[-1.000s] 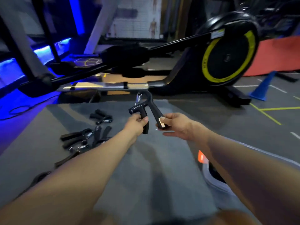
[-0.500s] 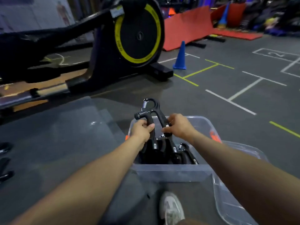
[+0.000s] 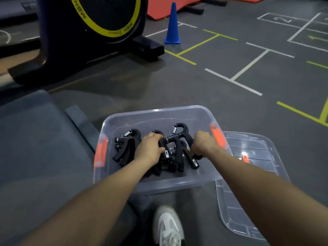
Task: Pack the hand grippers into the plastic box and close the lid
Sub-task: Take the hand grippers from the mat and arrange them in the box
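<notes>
Fingers of both hands, largely hidden, curl round a hand gripper [image 3: 179,139] inside the plastic box [image 3: 156,112].

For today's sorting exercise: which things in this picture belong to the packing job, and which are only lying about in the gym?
Belong to the job:
hand grippers
plastic box
lid, lying beside the box
left hand and right hand, both inside the box

Just lying about:
blue cone
exercise bike
red mat

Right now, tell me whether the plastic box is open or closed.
Open. The plastic box has no lid on; the clear lid lies on the floor beside it, to the right.
</notes>
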The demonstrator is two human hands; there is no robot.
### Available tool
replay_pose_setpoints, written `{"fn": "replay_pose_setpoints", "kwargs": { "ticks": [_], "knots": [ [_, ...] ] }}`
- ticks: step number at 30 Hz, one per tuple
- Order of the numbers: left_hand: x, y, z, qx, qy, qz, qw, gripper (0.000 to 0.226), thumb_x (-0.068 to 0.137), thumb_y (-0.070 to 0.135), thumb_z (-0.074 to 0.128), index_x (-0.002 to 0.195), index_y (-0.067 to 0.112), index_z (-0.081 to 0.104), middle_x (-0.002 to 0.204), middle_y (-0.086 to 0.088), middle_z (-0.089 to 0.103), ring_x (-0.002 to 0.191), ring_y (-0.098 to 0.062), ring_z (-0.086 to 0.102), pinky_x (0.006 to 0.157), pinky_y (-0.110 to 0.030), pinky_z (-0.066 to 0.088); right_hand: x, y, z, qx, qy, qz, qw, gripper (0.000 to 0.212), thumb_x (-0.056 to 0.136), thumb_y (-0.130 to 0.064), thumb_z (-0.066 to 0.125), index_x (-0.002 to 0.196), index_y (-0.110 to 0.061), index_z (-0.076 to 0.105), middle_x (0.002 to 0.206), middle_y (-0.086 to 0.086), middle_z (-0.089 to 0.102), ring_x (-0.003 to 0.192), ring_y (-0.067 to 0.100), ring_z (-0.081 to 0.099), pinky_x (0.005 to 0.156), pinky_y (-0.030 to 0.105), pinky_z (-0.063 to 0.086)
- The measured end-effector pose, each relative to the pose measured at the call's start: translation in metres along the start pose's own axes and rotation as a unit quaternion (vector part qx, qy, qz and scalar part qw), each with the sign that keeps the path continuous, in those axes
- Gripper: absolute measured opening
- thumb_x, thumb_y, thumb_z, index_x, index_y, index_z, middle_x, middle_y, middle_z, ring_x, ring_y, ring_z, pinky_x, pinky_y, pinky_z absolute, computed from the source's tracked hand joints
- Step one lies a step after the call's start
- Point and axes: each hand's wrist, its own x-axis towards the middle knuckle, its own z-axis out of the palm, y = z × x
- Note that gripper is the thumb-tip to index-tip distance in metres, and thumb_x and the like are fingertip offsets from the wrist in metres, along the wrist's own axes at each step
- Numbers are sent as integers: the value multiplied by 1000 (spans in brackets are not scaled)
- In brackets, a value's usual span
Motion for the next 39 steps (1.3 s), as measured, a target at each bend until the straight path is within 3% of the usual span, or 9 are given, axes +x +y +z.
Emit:
{"fn": "replay_pose_setpoints", "kwargs": {
  "ticks": [4,7,14,18,22,24,26,31,39],
  "knots": [
    [18,-6,17,42,-35,2,998,55,89,25,61,139,16,41,147,-2,38,137,-23,34,112,-37,33,20,6,14,-44,-2,0,999,9,86,-2,47,84,-9,54,113,14,66,106,33,64,70,30,44],
    [30,-10,29,57,-63,6,996,63,88,28,62,144,15,34,153,0,29,142,-20,27,114,-33,27,34,10,26,-51,-4,9,999,23,87,-3,46,105,-4,61,115,14,66,108,32,63,75,31,47],
    [50,-22,35,63,-144,-5,988,81,86,36,63,150,14,17,160,0,7,148,-17,9,121,-31,12,64,12,44,-26,-56,26,998,13,85,0,51,91,-1,62,116,16,66,110,31,64,84,33,51],
    [51,-23,36,83,-153,7,985,81,88,37,60,150,15,14,160,1,4,148,-17,7,120,-31,14,74,18,53,-18,-76,32,996,26,85,0,52,110,-3,62,116,14,66,111,29,63,86,30,50],
    [51,-24,35,95,-156,13,983,79,89,38,58,150,16,13,160,1,2,148,-16,6,120,-32,13,76,26,57,12,-86,34,996,12,89,-5,52,96,1,60,91,17,65,112,32,61,90,33,49],
    [51,-23,34,97,-158,16,983,79,89,38,58,150,16,13,160,1,2,148,-15,5,120,-31,12,80,27,59,67,-81,32,994,28,88,-10,60,113,2,60,105,19,65,116,33,59,97,34,46],
    [51,-23,35,95,-156,15,983,79,89,38,58,150,16,13,160,1,2,148,-15,5,119,-30,12,82,26,61,154,-70,30,985,41,85,-11,66,123,1,57,120,19,63,115,32,59,101,34,46],
    [49,-25,33,103,-154,4,983,79,87,41,59,150,17,18,160,2,8,148,-17,11,120,-35,18,76,22,56,274,-27,11,961,44,80,-9,72,121,-3,59,111,14,65,91,19,56,97,35,49],
    [-3,-29,-34,80,1,-14,997,38,89,32,57,125,22,54,130,-1,52,123,-23,49,100,-38,43,30,-50,20,244,-25,-97,965,41,80,-11,72,118,-2,59,105,11,63,88,17,54,79,24,42]
  ]
}}
